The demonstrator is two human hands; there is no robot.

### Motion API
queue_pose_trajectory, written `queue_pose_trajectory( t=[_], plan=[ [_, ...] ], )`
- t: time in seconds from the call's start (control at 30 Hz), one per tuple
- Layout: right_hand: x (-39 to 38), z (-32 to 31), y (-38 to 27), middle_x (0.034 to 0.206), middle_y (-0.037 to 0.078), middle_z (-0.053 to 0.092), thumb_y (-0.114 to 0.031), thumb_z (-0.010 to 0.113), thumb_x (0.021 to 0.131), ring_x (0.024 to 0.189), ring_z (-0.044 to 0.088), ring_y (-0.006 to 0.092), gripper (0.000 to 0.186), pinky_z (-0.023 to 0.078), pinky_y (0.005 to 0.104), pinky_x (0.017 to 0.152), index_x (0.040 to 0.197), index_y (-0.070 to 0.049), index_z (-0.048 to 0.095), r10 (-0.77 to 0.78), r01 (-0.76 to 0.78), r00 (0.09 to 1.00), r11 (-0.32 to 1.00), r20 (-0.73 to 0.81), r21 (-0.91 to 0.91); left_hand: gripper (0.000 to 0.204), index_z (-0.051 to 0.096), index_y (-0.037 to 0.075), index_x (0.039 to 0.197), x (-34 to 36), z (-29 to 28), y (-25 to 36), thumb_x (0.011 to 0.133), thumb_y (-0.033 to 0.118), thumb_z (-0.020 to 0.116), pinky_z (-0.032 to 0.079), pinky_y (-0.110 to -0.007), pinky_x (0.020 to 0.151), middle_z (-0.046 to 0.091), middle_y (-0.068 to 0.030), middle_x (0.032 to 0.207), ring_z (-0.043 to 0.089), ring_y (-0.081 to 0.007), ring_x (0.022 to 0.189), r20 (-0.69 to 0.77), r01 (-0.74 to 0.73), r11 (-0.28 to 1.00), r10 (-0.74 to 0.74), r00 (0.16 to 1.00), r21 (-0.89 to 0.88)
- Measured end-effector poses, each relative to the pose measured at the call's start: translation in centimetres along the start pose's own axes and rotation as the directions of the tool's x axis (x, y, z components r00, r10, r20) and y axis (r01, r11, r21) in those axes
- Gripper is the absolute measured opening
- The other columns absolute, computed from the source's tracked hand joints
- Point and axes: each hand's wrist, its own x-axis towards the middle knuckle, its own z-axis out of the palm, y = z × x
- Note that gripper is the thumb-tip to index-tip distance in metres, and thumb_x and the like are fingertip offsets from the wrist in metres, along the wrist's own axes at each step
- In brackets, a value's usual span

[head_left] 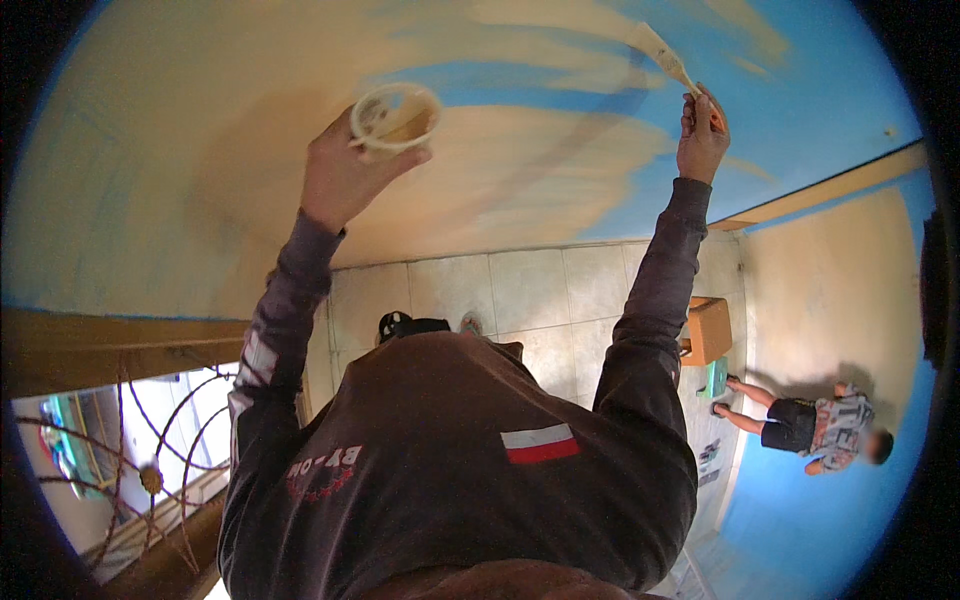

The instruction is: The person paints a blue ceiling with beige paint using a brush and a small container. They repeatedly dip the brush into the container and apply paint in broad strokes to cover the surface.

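My left hand (350, 172) is closed around a translucent plastic cup (396, 118) with some cream-coloured paint inside, held up in front of the wall. Raised at the upper right, my right hand (704, 140) grips the handle of a flat paintbrush (664, 54). Its pale bristle end points up and left, close to the wall; whether it touches I cannot tell. The wall (500, 165) carries cream paint in broad uneven strokes over blue, with blue streaks showing between them.
Pale tiles (530, 290) cover the floor below the wall. A brown box (709, 330) stands at the right beside a green object (716, 378). Another person (815, 425) is by the right-hand wall. At the lower left is a window with a curved metal grille (150, 478).
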Motion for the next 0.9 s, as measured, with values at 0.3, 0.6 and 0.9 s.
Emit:
queue_pose_trajectory(
  t=[0.3, 0.6, 0.9],
  plan=[
    [4.3, -8.3, -0.5, 0.095, 0.008, 0.068, -0.017, 0.063, 0.098, 0.076, 0.058, 0.0081, 0.029, 0.045, 0.0206, 0.063, 0.119, 0.004, 0.065, -0.012, 0.009, 0.993, 1.000, -0.114, -0.026, 0.070, 0.059, -0.002, 0.122, -5.1, -2.7, -0.1, 0.066, 0.025, 0.091, 0.055, -0.037, 0.089, 0.070, -0.0168, 0.111, 0.069, -0.0247, 0.104, 0.060, 0.099, 0.995, -0.099, 0.993, 0.011],
    [7.2, -13.7, 0.9, 0.093, 0.006, 0.068, -0.019, 0.064, 0.098, 0.075, 0.058, 0.0082, 0.026, 0.045, 0.0208, 0.062, 0.113, 0.002, 0.066, 0.018, -0.017, 0.985, 1.000, -0.173, 0.008, 0.084, 0.057, -0.002, 0.124, -8.1, -3.5, -1.7, 0.055, 0.024, 0.097, 0.055, -0.038, 0.091, 0.068, -0.0150, 0.116, 0.067, -0.0243, 0.107, 0.127, 0.060, 0.998, -0.059, 0.990, -0.001],
    [5.8, -14.5, -0.7, 0.086, 0.006, 0.070, -0.018, 0.065, 0.096, 0.073, 0.061, 0.0116, 0.022, 0.046, 0.0222, 0.061, 0.105, 0.001, 0.071, -0.233, 0.165, 0.881, 0.967, -0.413, -0.194, 0.087, 0.056, 0.000, 0.126, -9.6, -3.5, -1.7, 0.055, 0.029, 0.098, 0.054, -0.039, 0.094, 0.066, -0.0146, 0.121, 0.066, -0.0243, 0.112, 0.157, 0.106, 0.993, -0.113, 0.981, 0.056]
  ],
)
